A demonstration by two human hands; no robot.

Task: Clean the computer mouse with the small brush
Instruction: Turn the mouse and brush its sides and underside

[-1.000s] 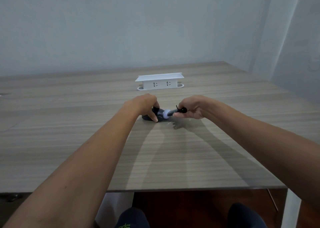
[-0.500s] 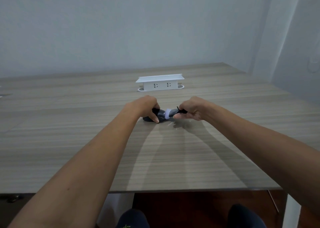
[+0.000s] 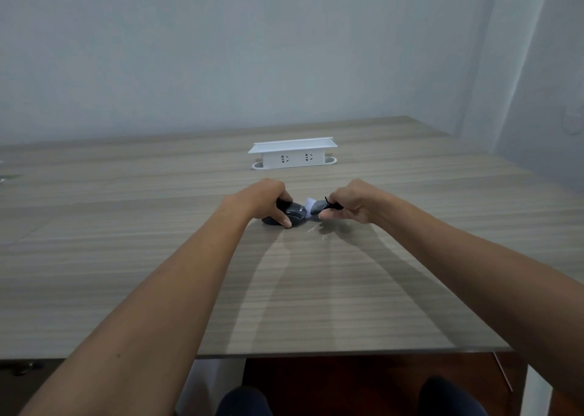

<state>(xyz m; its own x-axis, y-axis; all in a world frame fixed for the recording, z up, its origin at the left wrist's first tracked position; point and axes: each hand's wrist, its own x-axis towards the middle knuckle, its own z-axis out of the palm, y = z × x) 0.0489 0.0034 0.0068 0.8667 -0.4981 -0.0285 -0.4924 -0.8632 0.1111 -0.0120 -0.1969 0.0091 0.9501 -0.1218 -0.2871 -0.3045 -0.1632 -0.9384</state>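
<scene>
A dark grey computer mouse [image 3: 294,214] lies on the wooden table [image 3: 158,257] near its middle. My left hand [image 3: 265,199] grips the mouse from the left, thumb at its near side, and covers most of its left part. My right hand [image 3: 350,200] pinches the small brush [image 3: 316,207], which has a grey body, pale bristles and a black cord at its back end. The bristles touch the right end of the mouse.
A white power socket box [image 3: 292,156] stands on the table behind the hands. The table's front edge [image 3: 347,352] runs across the lower view, with my knees below it. A pale wall rises behind, and a curtain hangs at the right.
The brush head has shifted slightly up and to the right along the mouse's right end. My left hand keeps its hold on the mouse.
</scene>
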